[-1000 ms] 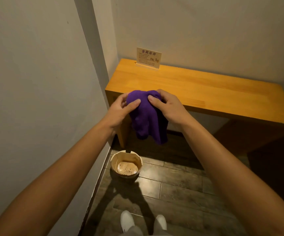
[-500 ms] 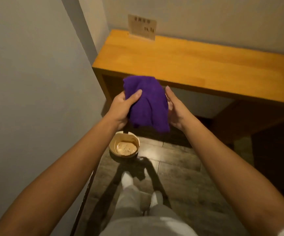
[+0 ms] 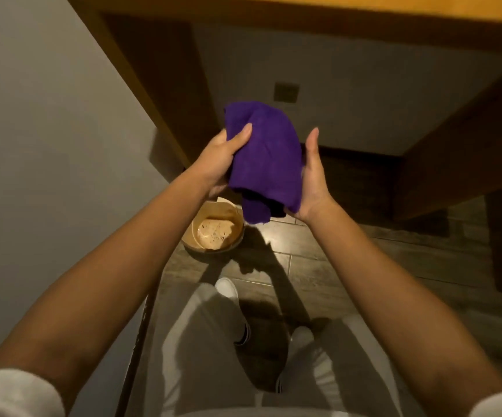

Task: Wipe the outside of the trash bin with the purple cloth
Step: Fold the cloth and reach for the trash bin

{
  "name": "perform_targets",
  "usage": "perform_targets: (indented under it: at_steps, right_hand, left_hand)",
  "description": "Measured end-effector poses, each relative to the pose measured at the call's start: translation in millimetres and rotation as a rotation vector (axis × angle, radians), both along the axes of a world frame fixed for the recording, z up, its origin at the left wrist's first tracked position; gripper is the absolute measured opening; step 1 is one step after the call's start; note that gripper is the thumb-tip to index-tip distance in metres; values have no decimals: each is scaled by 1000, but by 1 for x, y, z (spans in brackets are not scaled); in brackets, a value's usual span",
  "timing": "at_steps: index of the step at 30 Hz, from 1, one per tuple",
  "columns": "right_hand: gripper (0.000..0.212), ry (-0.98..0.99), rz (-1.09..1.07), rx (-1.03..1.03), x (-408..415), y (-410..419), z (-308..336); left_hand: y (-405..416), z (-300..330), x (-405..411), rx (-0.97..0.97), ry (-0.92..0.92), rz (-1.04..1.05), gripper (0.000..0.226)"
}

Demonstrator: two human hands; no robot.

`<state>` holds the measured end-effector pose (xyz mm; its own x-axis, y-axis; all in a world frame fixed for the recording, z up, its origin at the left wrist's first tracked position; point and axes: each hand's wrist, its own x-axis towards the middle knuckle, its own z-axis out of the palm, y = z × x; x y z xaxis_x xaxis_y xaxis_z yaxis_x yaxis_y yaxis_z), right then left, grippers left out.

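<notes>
The purple cloth (image 3: 266, 164) is bunched up between my two hands, held in the air above the floor. My left hand (image 3: 221, 158) grips its left side with the thumb pressed on top. My right hand (image 3: 312, 179) cups its right side and lower edge, thumb pointing up. Below and slightly left of the cloth, a small round tan trash bin (image 3: 213, 233) stands on the floor by the wall. I see down into the bin, where a pale speckled lining shows; its outside is mostly hidden from this angle.
A grey wall (image 3: 48, 145) runs along the left, close to the bin. The wooden table (image 3: 333, 7) edge spans the top, with its leg (image 3: 141, 85) just behind the bin and a dark panel (image 3: 469, 164) at right. My legs and white shoes stand on the dark tiled floor (image 3: 318, 266).
My view has tilted down and moved closer, so the tabletop has slid out of the top. Both hands have lowered with the cloth and now hang just above the bin.
</notes>
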<state>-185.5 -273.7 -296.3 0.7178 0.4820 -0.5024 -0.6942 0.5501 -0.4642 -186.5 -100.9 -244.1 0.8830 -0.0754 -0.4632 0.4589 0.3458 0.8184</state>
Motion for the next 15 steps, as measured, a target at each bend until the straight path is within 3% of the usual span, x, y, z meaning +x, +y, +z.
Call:
perform_targets:
  at_steps: [3,7,10,15]
  right_hand:
    - [70,-18,12,-6,10,-3,-69]
    - [55,-42,65,-197,21,4,-146]
    - [37,-109,97,-369,35,11,-200]
    - [31,-201,134,-485,40,24,-280]
  left_hand:
    - [-2,-78,15,72,-77,79,31]
    - [-2,-164,24,202,-148,126,21]
    - [10,-226,29,415,-185,147,17]
    - [25,-313,17,649,-168,150,11]
